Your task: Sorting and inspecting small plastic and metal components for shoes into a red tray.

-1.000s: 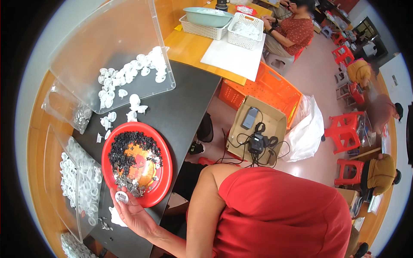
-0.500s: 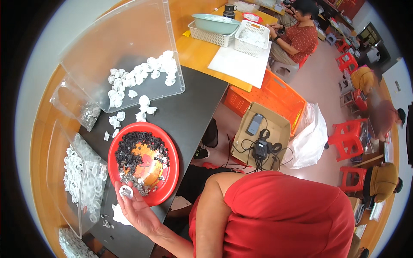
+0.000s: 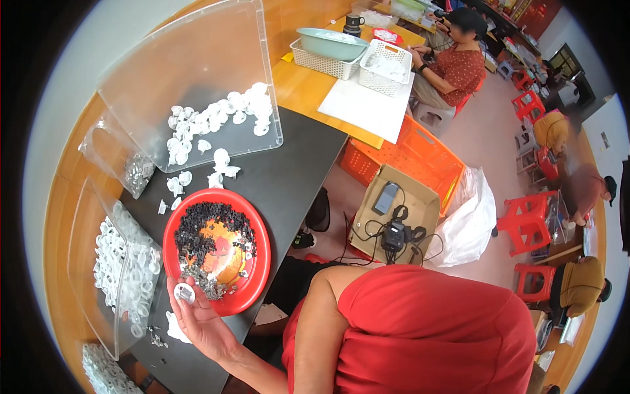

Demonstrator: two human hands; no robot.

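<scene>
Your plate (image 3: 257, 244) sits on the table (image 3: 298, 171), bin (image 3: 190, 72) behind it, tray (image 3: 82, 262) to its left.

Room bright, light even, seemingly from overhead; shadows soft and short. Dark worktop (image 3: 289, 177) carries dull sheen, no hard glare. Clear plastic bin (image 3: 190, 79) shows pale reflections along walls. Fisheye bends straight edges toward rim; black vignette rings picture. Centre sharp; red plate (image 3: 252, 289) crisp. Far stools and people at right edge small, smeared, soft.
</scene>
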